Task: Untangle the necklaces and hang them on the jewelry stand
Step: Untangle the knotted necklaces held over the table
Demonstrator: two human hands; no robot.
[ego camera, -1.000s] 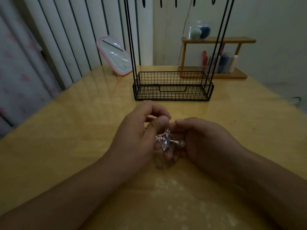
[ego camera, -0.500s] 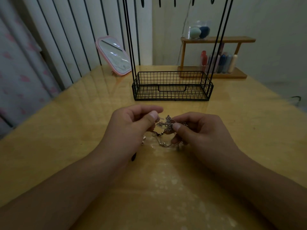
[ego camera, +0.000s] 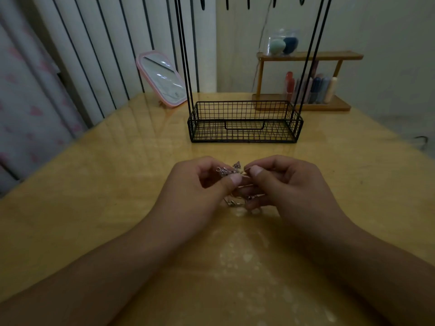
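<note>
- Working the knot: left hand [ego camera: 195, 189] and right hand [ego camera: 289, 187] meet over the middle of the tabletop [ego camera: 94, 184], both pinching the tangled necklaces [ego camera: 229, 171] between thumb and fingertips.
- Left grip: thumb pressed against curled fingers on the silvery cluster. Right grip: thumb and forefinger nipping a thin strand just beside it. Neither hand is slack.
- Location of the tangle: held just above the tabletop, between the two hands; a few links or a clasp [ego camera: 233, 203] hang below and appear to touch the surface. How many chains are involved cannot be told.
- Handling judgement: light, limp, fine metal chain with small ornate pendants. It will slip through fingers, snag on itself, and likely kink or snap if pulled hard. Better to hold single strands close to the knot and loosen, not tug; take a freed chain near the clasp for hanging.
- Jewelry stand [ego camera: 244, 121]: black wire basket base with tall uprights, well beyond the hands; hooks [ego camera: 227, 3] at the top edge look bare, so judged nothing is hung yet.
- Behind: pink-framed mirror [ego camera: 162, 78], wooden shelf [ego camera: 306, 56] with cosmetics.
</note>
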